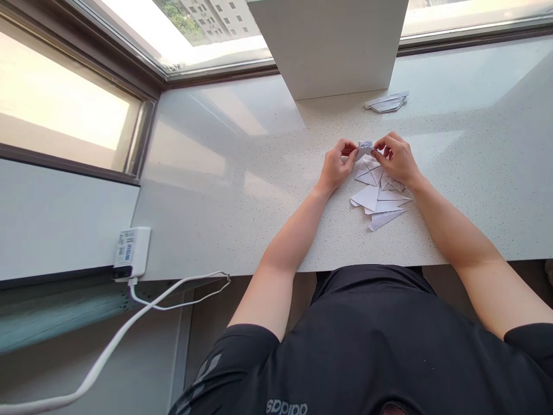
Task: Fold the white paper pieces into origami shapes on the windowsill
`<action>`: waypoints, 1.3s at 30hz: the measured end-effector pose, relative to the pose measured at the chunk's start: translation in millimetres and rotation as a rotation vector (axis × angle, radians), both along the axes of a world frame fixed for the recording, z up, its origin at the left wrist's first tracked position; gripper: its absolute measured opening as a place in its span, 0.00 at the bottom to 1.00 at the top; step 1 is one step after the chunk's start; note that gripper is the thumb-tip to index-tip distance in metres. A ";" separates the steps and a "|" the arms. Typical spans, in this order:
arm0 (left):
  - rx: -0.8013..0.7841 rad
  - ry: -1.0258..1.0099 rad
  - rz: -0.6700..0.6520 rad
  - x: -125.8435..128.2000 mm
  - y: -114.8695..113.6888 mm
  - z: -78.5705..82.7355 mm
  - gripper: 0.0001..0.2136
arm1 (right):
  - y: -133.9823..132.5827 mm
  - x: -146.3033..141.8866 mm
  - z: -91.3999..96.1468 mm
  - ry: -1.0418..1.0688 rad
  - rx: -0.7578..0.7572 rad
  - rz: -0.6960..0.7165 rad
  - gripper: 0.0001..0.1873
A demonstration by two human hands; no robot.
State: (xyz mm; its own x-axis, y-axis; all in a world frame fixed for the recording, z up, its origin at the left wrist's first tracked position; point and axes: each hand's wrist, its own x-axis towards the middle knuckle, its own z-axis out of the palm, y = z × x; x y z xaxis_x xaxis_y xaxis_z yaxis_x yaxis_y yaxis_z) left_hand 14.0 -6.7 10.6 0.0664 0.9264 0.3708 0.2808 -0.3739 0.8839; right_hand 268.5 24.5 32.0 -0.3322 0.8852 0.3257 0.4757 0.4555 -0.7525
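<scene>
White folded-paper piece with a rippled top edge [365, 146] is sitting between both hands, at the far end of a loose group of folded papers. Left hand [339, 163] is pinching its left end, thumb and fingertips closed on it. Right hand [398, 157] is doing the same at the right end, wrist angling in over the group. Can't tell whether the piece is touching the papers below.

Just nearer the body, a white paper fold with crossing creases [368, 173] is lying flat. A similar creased white fold [392, 183] is lying beside it, partly hidden by the right hand. Nearer still, pointed white paper folds [367, 197] are overlapping, some tips pointing right.

Beyond the hands, a long white boat-shaped paper fold [387, 102] is lying alone near the base of a plain white upright block [337, 52].

All the paper is resting on a pale speckled glossy countertop [242, 219]. Far left, a white rectangular power unit [138, 251] is sitting at the counter edge, a white cable [108, 351] running from it. Dark brown window frames [147, 86] are bordering the corner.
</scene>
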 end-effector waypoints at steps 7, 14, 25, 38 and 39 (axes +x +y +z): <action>0.027 0.028 0.028 0.3 -0.7 -1.1 0.18 | 0.3 -1.1 -1.8 0.027 0.007 -0.014 0.29; 0.032 0.050 0.053 2.1 -2.8 -1.6 0.13 | -0.6 -1.4 -1.6 0.048 -0.002 -0.021 0.26; 0.013 0.022 0.065 2.3 -4.0 -1.9 0.15 | -1.4 -0.4 -2.7 0.067 -0.011 -0.013 0.23; 0.018 0.065 0.053 2.8 -4.1 3.8 0.11 | -0.7 3.3 -0.4 0.032 -0.031 -0.011 0.18; 0.018 0.062 0.055 2.8 -3.8 3.1 0.11 | -0.6 3.6 0.4 0.031 -0.037 -0.010 0.19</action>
